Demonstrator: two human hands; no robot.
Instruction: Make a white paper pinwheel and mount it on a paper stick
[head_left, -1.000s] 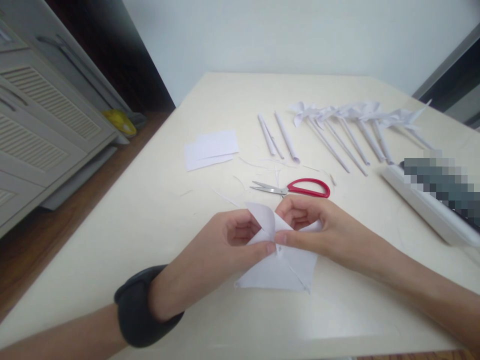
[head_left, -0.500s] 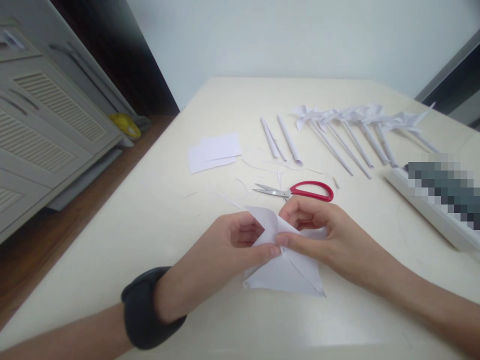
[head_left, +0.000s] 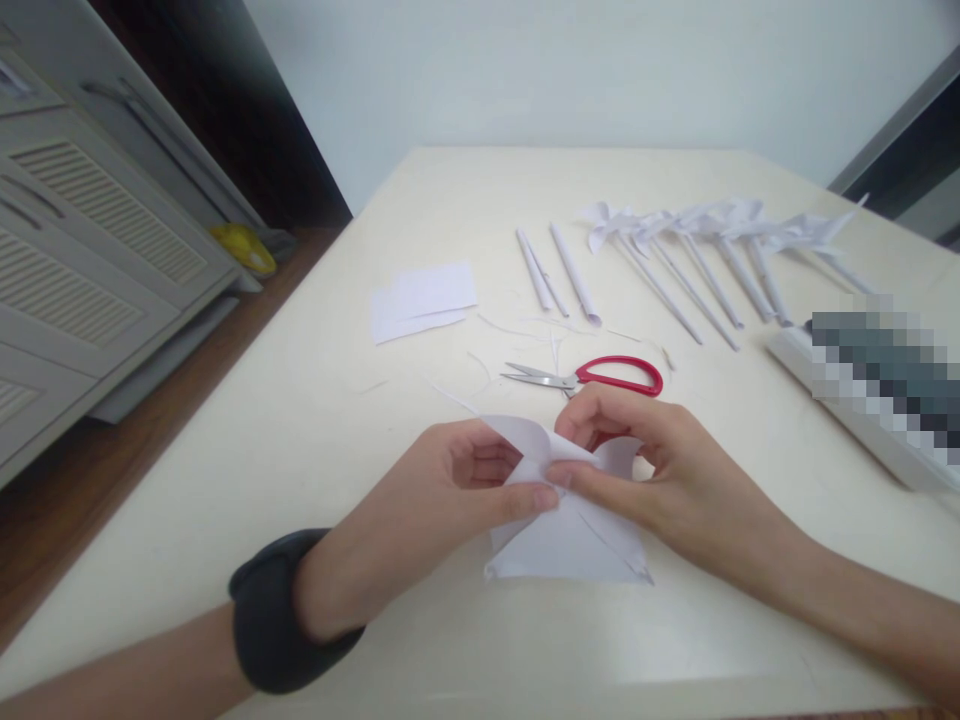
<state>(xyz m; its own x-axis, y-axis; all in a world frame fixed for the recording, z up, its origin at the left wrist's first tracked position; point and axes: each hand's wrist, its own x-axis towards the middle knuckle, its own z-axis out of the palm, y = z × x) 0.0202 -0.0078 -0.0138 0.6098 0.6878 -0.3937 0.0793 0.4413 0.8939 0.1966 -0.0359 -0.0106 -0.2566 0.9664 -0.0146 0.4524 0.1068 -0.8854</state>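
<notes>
Both hands pinch a white paper pinwheel (head_left: 570, 550) near its centre, above the front part of the table. My left hand (head_left: 465, 480) has its thumb pressed on the paper's middle, with the other fingers curled behind. My right hand (head_left: 637, 455) grips from the other side, its thumb beside the left one. Slit corners of the paper curl up between the hands, and a flat edge faces me. Just beyond the right fingers lie scissors (head_left: 619, 375) with red handles, blades pointing left.
Two paper sheets (head_left: 424, 300) lie at the back left. Rolled paper sticks (head_left: 576, 275) and thin paper strips (head_left: 517, 325) lie behind the scissors. Several finished pinwheels (head_left: 690, 225) on sticks lie at the back right. A white box-like object (head_left: 840, 410), partly blurred out, stands at the right.
A paper corner by my right hand now curls up more visibly. My hands stay pinched at the paper's centre; the whole view has shifted slightly.
</notes>
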